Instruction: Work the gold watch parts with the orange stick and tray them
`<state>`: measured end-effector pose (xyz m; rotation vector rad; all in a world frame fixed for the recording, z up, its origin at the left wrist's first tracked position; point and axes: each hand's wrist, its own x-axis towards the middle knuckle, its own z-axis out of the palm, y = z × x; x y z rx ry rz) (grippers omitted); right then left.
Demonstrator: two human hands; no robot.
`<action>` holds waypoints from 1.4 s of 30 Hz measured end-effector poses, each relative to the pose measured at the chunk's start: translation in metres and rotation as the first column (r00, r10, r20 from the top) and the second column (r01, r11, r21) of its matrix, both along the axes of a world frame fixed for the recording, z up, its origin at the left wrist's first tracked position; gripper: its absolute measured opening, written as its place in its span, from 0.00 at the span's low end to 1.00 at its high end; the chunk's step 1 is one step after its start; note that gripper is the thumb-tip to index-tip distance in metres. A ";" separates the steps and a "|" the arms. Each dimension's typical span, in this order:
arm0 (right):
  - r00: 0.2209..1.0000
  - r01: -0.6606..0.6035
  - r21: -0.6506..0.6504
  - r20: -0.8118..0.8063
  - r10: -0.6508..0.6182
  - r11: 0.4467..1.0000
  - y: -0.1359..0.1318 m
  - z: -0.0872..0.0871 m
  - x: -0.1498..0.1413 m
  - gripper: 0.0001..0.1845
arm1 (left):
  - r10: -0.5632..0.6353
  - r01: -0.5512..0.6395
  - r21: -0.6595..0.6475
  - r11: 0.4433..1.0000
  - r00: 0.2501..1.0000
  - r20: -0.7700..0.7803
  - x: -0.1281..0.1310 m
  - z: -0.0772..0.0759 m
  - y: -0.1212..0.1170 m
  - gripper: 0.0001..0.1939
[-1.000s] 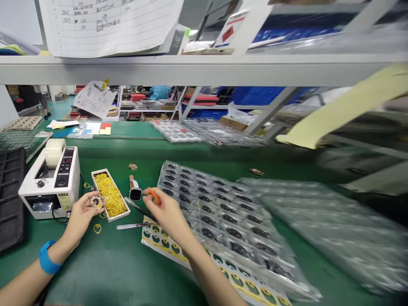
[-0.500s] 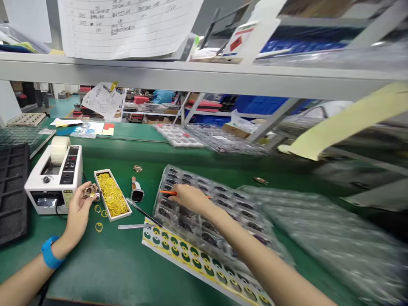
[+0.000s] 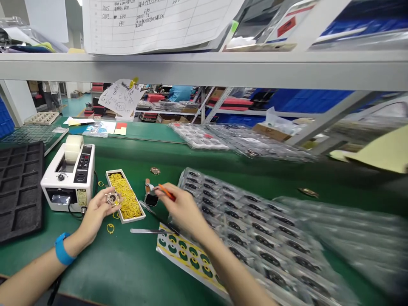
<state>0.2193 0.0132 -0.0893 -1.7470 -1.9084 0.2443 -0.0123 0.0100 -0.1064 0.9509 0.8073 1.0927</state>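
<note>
My left hand holds a small round metal part over the green mat, beside a white box of yellow rings. My right hand grips an orange tool by the near left corner of a clear blister tray filled with small dark parts. A smartwatch lies just left of the tool's tip. A metal pair of tweezers and a sticker sheet with yellow-green rings lie under my right hand. A blue band circles my left wrist.
A white tape dispenser stands at the left, with a black compartment tray beyond it. Loose yellow rings lie on the mat. More clear trays sit at the back. A grey shelf hangs overhead with papers.
My right hand has drawn back from over the blister tray toward the smartwatch, still with the orange tool. My left hand keeps the round part and has tilted it upward.
</note>
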 end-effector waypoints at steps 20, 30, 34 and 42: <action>0.619 -0.213 -0.163 -0.786 0.004 0.963 -0.033 -0.018 -0.061 0.16 | -0.342 0.358 0.161 0.920 0.932 -0.122 0.002 -0.013 -0.008 0.22; 0.554 -0.072 -0.148 -0.828 -0.084 0.986 -0.035 -0.015 -0.074 0.18 | -0.335 0.336 0.095 0.937 0.942 -0.017 0.004 -0.007 -0.008 0.21; 0.577 -0.032 -0.112 -0.813 -0.073 0.993 -0.034 -0.021 -0.077 0.15 | -0.328 0.326 0.086 0.942 0.945 0.016 0.005 -0.006 -0.010 0.20; 0.672 0.015 0.022 -0.741 0.006 1.000 -0.033 -0.027 -0.078 0.12 | -0.322 0.321 0.081 0.944 0.947 -0.002 0.008 -0.007 -0.011 0.20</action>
